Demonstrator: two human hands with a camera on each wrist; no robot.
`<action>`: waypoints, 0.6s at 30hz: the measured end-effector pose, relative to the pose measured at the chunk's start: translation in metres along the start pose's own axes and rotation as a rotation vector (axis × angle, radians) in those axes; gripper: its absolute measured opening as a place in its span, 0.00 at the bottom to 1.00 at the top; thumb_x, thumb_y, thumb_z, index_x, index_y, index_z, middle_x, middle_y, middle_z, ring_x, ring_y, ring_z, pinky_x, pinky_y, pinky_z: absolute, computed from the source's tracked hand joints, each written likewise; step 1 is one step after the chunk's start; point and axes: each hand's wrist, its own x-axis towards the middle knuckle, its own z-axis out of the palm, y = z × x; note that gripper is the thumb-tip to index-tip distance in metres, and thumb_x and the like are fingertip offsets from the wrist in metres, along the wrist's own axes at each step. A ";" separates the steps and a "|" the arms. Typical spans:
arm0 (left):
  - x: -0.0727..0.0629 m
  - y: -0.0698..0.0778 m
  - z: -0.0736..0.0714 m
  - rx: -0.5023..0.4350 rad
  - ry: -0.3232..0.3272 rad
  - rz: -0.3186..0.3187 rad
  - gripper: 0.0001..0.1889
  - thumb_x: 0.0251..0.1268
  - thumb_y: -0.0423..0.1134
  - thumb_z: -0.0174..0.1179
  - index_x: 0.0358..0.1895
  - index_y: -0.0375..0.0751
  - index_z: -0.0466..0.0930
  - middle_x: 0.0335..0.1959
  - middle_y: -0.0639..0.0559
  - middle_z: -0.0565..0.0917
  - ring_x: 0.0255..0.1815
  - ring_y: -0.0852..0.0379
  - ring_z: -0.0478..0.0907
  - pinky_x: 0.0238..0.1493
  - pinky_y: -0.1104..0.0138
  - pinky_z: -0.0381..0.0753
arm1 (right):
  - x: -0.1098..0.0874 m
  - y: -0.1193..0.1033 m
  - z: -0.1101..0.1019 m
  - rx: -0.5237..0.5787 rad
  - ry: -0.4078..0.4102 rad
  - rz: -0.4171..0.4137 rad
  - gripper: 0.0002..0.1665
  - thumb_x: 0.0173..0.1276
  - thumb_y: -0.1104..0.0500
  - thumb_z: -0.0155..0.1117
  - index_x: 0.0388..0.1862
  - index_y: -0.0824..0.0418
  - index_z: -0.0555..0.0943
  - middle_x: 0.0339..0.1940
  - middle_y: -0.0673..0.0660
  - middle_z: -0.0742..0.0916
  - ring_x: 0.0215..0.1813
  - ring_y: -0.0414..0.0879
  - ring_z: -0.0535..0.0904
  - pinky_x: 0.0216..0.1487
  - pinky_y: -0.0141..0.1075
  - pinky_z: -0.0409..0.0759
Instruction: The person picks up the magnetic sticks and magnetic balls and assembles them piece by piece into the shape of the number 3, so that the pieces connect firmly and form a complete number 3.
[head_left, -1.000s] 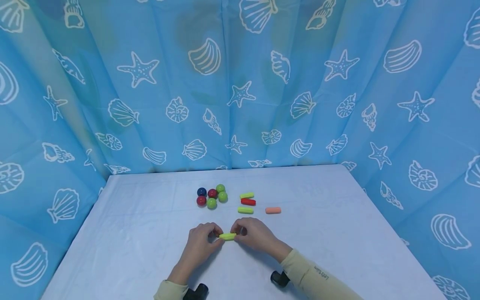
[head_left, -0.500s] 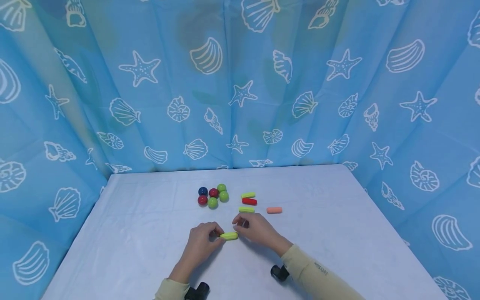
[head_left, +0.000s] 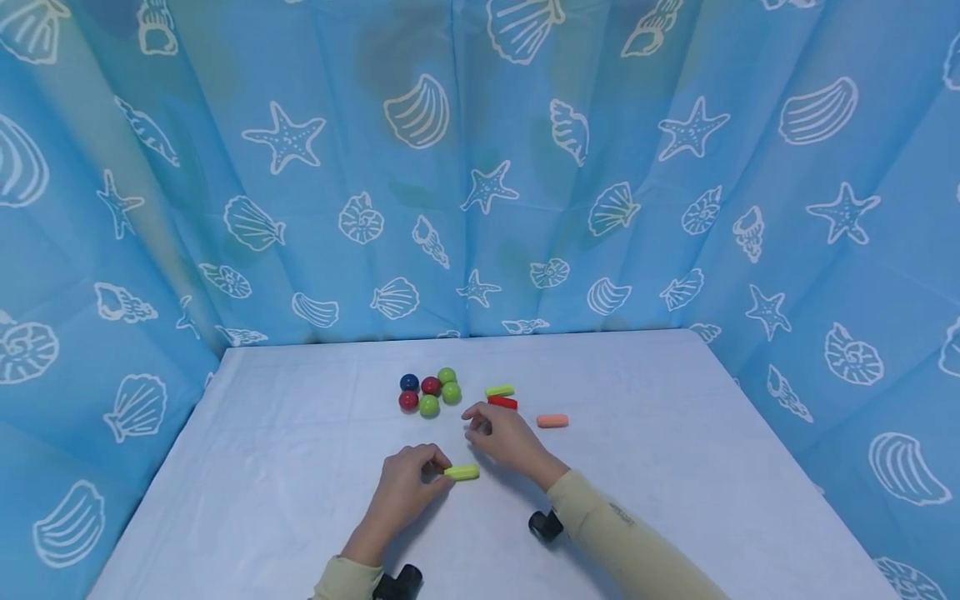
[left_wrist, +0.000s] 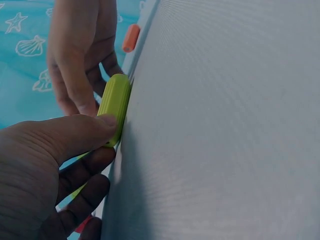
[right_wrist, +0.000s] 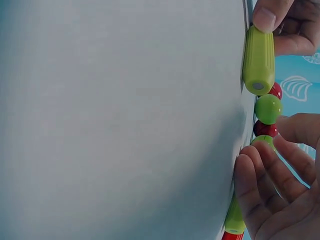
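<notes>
My left hand pinches one end of a yellow-green ribbed stick between thumb and fingers, low over the white tabletop. A small grey disc shows in the stick's end in the right wrist view. Beyond it, my right hand has loosely bent fingers and holds nothing. Another yellow-green stick shows beside the right fingers in the right wrist view; whether they touch it I cannot tell. Past that hand lie a red stick and a further yellow-green stick. An orange stick lies to the right.
Several glossy balls sit in a cluster at the back: a blue ball, red ones and green ones. A blue shell-print curtain surrounds the white table at the back and sides.
My right hand has let go of the stick's far end and moved forward toward the other sticks, covering one of them in the head view. The left hand keeps its pinch.
</notes>
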 end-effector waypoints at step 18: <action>0.001 -0.003 0.001 -0.011 0.004 0.003 0.09 0.58 0.39 0.74 0.37 0.53 0.83 0.34 0.63 0.83 0.39 0.60 0.77 0.48 0.55 0.74 | 0.032 -0.011 0.001 -0.038 0.099 0.029 0.20 0.72 0.53 0.69 0.61 0.52 0.80 0.48 0.50 0.86 0.42 0.44 0.79 0.40 0.34 0.80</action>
